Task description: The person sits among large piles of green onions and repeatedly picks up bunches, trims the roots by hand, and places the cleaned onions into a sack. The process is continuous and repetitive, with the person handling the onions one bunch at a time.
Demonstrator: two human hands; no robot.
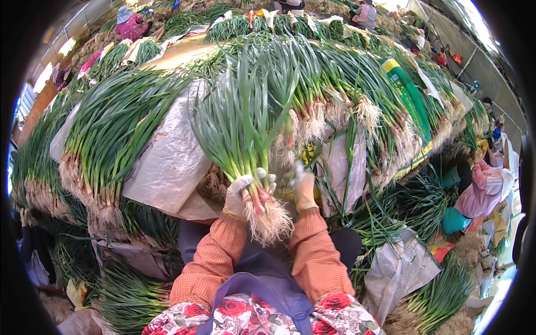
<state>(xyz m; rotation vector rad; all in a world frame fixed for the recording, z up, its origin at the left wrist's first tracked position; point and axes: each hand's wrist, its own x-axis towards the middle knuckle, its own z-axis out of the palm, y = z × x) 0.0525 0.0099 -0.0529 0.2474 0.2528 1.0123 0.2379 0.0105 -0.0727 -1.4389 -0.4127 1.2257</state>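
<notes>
My left hand, in a pale glove, grips a bunch of leafy allium stalks, likely green garlic or spring onions. Their pinkish bases and whitish roots hang towards me, and the long leaves spread away over the pile. My right hand, also gloved, is apart from the bunch on its right. Motion blurs its fingertips, so whether they hold anything is unclear. Just beyond it, rooted stalks lie in a row with their roots facing me.
A whitish woven sheet lies left of the bunch, beside another heap of stalks. A green printed sack runs between heaps at right. More stalks and a crumpled sack flank me. A person in pink works at far right.
</notes>
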